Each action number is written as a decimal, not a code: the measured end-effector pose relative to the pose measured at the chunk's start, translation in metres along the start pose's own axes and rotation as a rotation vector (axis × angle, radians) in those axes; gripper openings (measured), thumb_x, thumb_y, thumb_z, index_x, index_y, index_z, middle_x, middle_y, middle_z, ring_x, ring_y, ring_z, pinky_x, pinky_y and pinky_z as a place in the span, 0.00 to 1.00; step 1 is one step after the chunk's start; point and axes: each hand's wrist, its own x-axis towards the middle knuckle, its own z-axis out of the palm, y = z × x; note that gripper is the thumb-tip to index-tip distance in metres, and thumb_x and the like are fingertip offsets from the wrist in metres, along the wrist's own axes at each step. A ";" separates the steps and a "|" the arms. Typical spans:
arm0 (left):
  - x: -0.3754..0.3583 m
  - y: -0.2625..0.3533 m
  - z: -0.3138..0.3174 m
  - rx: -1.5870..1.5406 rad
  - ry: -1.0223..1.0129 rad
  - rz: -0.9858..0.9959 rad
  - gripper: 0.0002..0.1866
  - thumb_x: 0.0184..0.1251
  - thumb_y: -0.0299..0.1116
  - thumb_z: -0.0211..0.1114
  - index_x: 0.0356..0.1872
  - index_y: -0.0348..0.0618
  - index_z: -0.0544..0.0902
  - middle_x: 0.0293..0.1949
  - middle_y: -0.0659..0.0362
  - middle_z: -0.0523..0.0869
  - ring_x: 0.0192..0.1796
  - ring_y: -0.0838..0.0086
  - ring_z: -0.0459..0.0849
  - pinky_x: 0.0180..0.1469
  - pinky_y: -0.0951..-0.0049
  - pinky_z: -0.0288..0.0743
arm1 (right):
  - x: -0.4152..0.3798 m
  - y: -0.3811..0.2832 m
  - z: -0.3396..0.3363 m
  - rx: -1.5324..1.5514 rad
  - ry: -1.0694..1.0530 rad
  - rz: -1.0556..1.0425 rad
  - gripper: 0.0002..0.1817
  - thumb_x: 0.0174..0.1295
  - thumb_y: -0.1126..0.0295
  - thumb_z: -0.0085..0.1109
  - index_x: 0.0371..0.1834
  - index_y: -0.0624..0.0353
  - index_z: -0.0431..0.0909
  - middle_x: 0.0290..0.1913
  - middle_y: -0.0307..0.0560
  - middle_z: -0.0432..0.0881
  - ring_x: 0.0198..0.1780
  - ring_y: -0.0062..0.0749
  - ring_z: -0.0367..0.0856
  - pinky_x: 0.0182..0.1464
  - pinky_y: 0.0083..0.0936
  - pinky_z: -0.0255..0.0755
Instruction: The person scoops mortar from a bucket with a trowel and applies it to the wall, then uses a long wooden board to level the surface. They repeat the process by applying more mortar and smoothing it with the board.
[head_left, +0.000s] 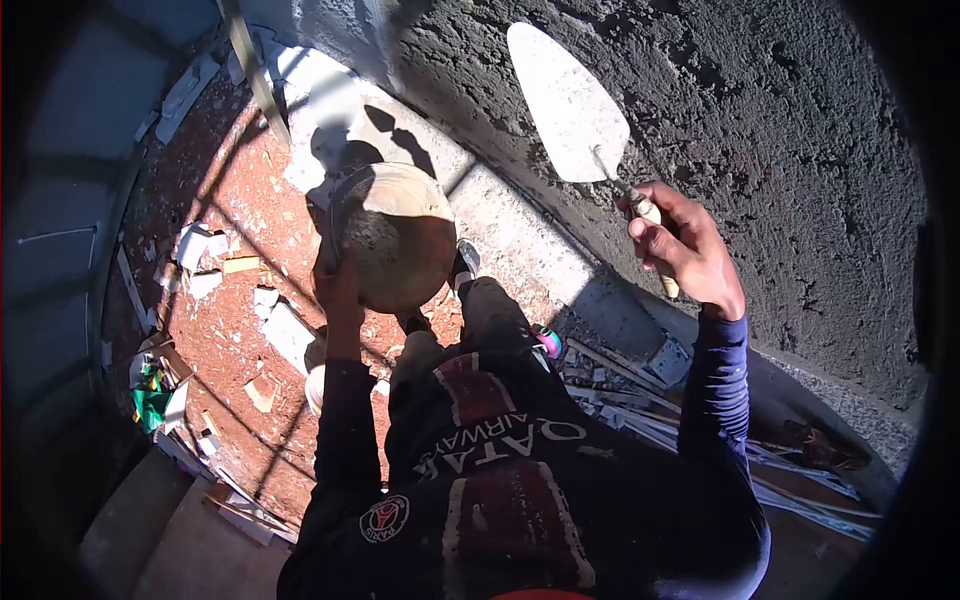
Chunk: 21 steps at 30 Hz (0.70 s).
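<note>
My right hand (pixel 690 240) is closed around the wooden handle of a pointed trowel (pixel 568 105), held up in front of the wall. The trowel's broad blade points up and left and shines brightly in the sun. My left hand (pixel 338 285), mostly in shadow, grips the near left edge of a round mortar bucket (pixel 400 245) held above my feet. Grey mortar clings inside the bucket, though shade hides how much is in it. Rough, wet-looking grey mortar covers the wall (pixel 780 160) to the right.
Reddish ground (pixel 250 370) carries scattered white broken pieces (pixel 290 335). Long thin strips (pixel 640 400) lie at the wall's foot on the right. A wooden post (pixel 255 75) leans at the upper left. Green wrapping (pixel 150 400) sits among debris at the left.
</note>
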 end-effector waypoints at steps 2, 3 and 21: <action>0.007 -0.002 0.005 -0.061 -0.096 0.051 0.23 0.63 0.37 0.68 0.55 0.36 0.78 0.44 0.59 0.84 0.42 0.79 0.79 0.43 0.75 0.73 | 0.009 0.058 0.078 0.319 -0.143 -0.003 0.11 0.65 0.67 0.58 0.44 0.62 0.76 0.25 0.33 0.74 0.24 0.14 0.70 0.27 0.19 0.66; 0.002 0.010 0.011 -0.022 -0.127 0.139 0.22 0.63 0.36 0.67 0.56 0.36 0.78 0.45 0.58 0.83 0.43 0.79 0.78 0.45 0.75 0.73 | 0.015 0.091 0.116 0.261 -0.249 0.103 0.12 0.65 0.64 0.59 0.44 0.63 0.76 0.25 0.35 0.76 0.24 0.15 0.71 0.27 0.20 0.67; -0.059 0.111 -0.024 -0.103 -0.367 0.457 0.10 0.65 0.36 0.65 0.36 0.40 0.78 0.29 0.65 0.78 0.33 0.80 0.77 0.32 0.74 0.72 | -0.030 -0.026 0.215 -1.117 0.347 -0.629 0.11 0.57 0.70 0.52 0.26 0.67 0.79 0.28 0.55 0.80 0.29 0.42 0.82 0.30 0.31 0.75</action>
